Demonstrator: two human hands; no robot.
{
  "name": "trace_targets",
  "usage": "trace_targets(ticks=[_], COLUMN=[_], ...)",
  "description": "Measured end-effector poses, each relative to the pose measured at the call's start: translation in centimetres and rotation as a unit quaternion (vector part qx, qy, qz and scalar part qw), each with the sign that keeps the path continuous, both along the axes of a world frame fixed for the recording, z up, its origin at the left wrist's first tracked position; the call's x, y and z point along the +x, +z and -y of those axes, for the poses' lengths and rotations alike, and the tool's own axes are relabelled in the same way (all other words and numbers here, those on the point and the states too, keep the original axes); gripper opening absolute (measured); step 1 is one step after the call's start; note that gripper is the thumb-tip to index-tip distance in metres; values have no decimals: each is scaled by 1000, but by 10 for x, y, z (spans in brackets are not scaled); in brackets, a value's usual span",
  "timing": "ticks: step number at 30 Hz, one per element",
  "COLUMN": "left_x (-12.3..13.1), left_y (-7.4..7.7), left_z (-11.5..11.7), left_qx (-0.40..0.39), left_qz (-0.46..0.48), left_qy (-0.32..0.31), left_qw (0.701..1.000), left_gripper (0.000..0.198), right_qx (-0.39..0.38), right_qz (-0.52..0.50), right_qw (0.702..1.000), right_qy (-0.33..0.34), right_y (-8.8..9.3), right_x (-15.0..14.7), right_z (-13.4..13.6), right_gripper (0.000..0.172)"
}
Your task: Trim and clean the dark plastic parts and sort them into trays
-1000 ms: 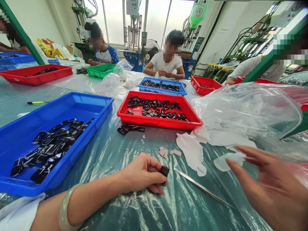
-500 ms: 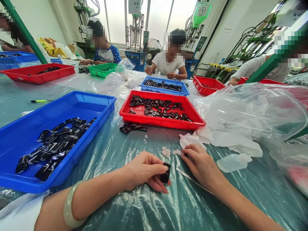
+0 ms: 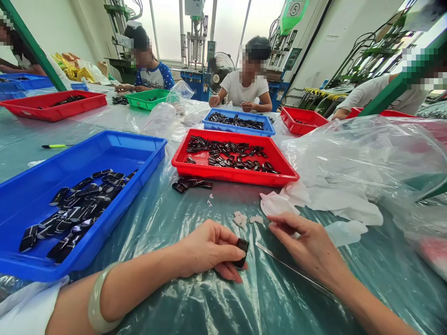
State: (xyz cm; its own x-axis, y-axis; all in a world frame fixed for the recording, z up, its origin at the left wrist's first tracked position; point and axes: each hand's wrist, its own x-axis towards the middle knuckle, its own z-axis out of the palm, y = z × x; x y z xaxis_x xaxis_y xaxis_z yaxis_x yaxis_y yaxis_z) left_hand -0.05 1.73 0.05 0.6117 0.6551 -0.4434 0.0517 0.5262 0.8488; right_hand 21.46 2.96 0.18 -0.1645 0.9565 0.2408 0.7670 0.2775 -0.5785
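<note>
The left hand point(image 3: 206, 250) has its thumb and fingers clamped on a small glossy black piece point(image 3: 243, 245), held up near the middle of the view. Clockwise from that piece: a red tray point(image 3: 233, 175) of dark parts lies at twelve o'clock, pale scraps point(image 3: 240, 220) nearer in the same direction, and the right hand point(image 3: 309, 246) at three, its thumb and forefinger tips close together; whether they pinch anything I cannot tell. A slim metal tool point(image 3: 289, 266) slants off toward four, and a blue tray point(image 3: 115, 160) with more black pieces point(image 3: 78, 209) sits toward ten.
</note>
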Motion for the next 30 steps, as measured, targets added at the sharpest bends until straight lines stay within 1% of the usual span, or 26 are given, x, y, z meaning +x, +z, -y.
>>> trace_targets(ticks=[3, 5, 8, 10, 11, 15, 19, 22, 27, 30], left_x=[0, 0, 0, -1, -1, -1, -1, -1, -2, -2], left_y=[-1, -2, -4, -7, -8, -14, -14, -14, -14, -15], left_z=[2, 3, 3, 2, 2, 2, 2, 2, 0, 0], left_qx=[29, 56, 99, 121, 128, 141, 136, 134, 130, 135], left_qz=[-21, -40, -51, -45, -40, -32, -34, -32, -38, -38], left_qy=[-16, -22, -32, -40, -44, -51, -48, -48, -45, -46], left_qw=[999, 997, 993, 991, 990, 988, 989, 989, 990, 989], left_gripper=[22, 22, 21, 19, 18, 15, 13, 13, 16, 15], right_qx=[-15, -38, -65, -63, -58, -41, -12, 25, 98, 123], right_qz=[-32, -79, -169, -198, -204, -198, -171, -153, -143, -129], right_qw=[999, 995, 976, 964, 961, 961, 965, 965, 956, 952], right_qy=[18, 44, 119, 163, 175, 189, 198, 210, 238, 251], right_y=[8, 10, 9, 7, 6, 2, -1, -3, -6, -8], right_x=[-6, -12, -22, -28, -30, -35, -35, -35, -35, -35], right_z=[11, 19, 31, 35, 37, 37, 37, 38, 39, 38], right_gripper=[19, 16, 10, 10, 12, 16, 21, 26, 36, 37])
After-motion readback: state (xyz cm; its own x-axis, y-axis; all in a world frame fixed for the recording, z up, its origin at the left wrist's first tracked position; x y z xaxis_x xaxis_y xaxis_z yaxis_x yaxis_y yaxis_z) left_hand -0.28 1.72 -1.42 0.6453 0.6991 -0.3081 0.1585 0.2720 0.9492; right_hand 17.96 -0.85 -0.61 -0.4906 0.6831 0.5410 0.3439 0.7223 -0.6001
